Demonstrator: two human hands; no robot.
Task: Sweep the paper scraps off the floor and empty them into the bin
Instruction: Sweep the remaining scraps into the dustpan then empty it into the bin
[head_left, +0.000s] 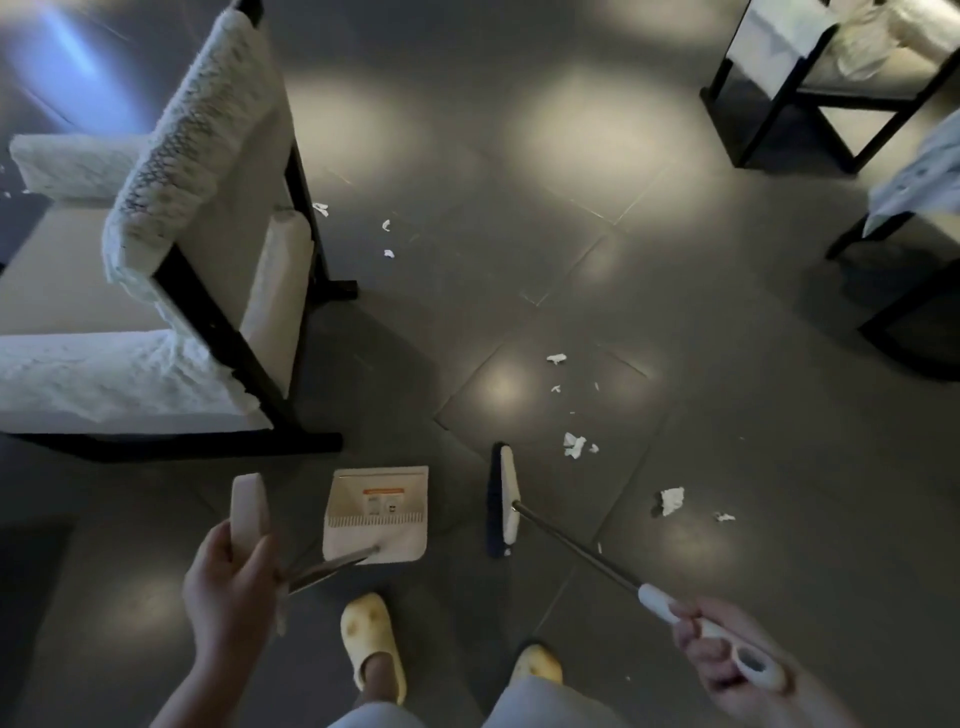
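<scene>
Left grip (228, 587) clenching dustpan (375, 514) handle, right grip (727, 654) clenching broom (503, 499), scraps (574, 445) beside.

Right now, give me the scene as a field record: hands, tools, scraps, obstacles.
left hand: grips dustpan handle
right hand: grips broom handle
dustpan: on floor, no scraps visible in it
broom head: on floor, right of dustpan
paper scraps: scattered right of broom; a few more by the chair
chair: left of dustpan
bin: not in view

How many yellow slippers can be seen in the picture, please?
2. One slipper is just below the dustpan; the other slipper, partly hidden by a trouser leg, is further right, below the broom head.
</scene>
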